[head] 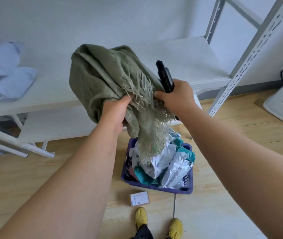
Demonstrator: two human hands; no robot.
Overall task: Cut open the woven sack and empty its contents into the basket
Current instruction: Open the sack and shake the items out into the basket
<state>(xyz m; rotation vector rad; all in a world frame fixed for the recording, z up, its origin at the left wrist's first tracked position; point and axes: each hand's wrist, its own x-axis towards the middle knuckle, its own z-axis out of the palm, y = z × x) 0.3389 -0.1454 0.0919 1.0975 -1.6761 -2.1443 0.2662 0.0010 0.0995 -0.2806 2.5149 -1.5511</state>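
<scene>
I hold a green woven sack [99, 78] up in the air, upside down, its frayed cut mouth hanging over a blue plastic basket [187, 188] on the floor. My left hand [116, 111] grips the sack's fabric near the frayed edge. My right hand [177, 95] pinches the sack too and also holds a black utility knife [165, 76], which points up and away. Grey and teal parcels [170, 164] are piled in the basket below the sack's mouth.
A white shelf unit [51, 94] stands behind the sack, with a pale blue bundle [6, 71] on its left. A perforated metal upright [244, 64] rises at the right. A small boxed parcel [140, 198] lies on the wooden floor near my yellow shoes [158, 221].
</scene>
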